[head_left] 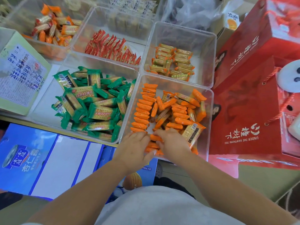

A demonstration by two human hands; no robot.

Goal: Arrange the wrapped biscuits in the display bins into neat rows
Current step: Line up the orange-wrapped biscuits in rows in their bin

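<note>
Between left hand [134, 144] and right hand [172, 141], orange biscuit pack [156, 138], possibly pinched.

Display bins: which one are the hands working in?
The near-right bin, holding orange packs: neat row down its left side, loose ones right. Both the left hand and right hand grip packs at its near end.

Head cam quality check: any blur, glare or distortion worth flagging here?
Head view: soft even light, no hard shadows; orange packets, left hand and right hand sharp at centre; far bins smeared near the top edge; pale sheen on the wall of the near bin; wide-angle bowing tilts the red box.
</note>
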